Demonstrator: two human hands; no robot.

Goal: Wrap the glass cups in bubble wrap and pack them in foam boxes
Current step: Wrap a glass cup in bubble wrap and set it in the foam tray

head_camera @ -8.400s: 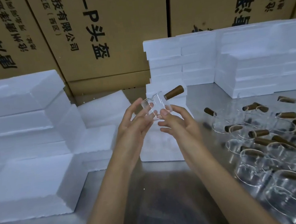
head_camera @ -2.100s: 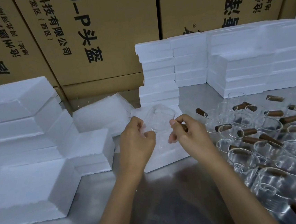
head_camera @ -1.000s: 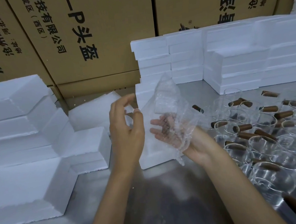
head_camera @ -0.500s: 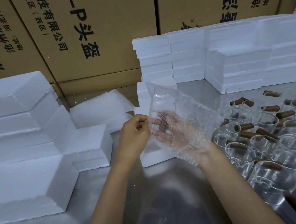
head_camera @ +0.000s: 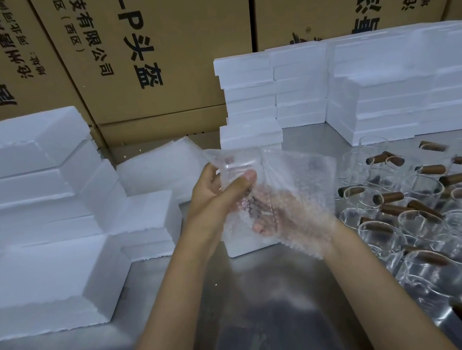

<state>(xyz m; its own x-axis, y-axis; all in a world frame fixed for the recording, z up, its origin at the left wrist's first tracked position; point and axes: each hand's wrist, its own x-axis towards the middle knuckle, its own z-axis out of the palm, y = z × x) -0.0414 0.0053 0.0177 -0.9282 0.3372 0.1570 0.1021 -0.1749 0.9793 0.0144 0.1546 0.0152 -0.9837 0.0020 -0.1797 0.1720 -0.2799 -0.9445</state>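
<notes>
A clear bubble wrap sheet [head_camera: 295, 180] hangs in the air between my hands, over a small white foam box [head_camera: 241, 245] on the metal table. My left hand [head_camera: 215, 201] grips the sheet's upper left part between thumb and fingers. My right hand [head_camera: 270, 213] lies palm up under the sheet with its fingers spread, seen blurred through the bubbles. Whether a cup is inside the folded part by my left thumb, I cannot tell. Several glass cups [head_camera: 430, 206] with brown wooden handles crowd the table on the right.
White foam boxes are stacked at the left [head_camera: 48, 249], at the back middle [head_camera: 248, 102] and at the back right [head_camera: 400, 102]. A pile of bubble wrap sheets [head_camera: 162, 173] lies behind my left hand. Large cardboard cartons [head_camera: 156, 55] wall off the back.
The glass cup I held earlier is out of sight. My right hand took up a bubble wrap sheet, and my left hand moved from pinching its edge to gripping its upper left part.
</notes>
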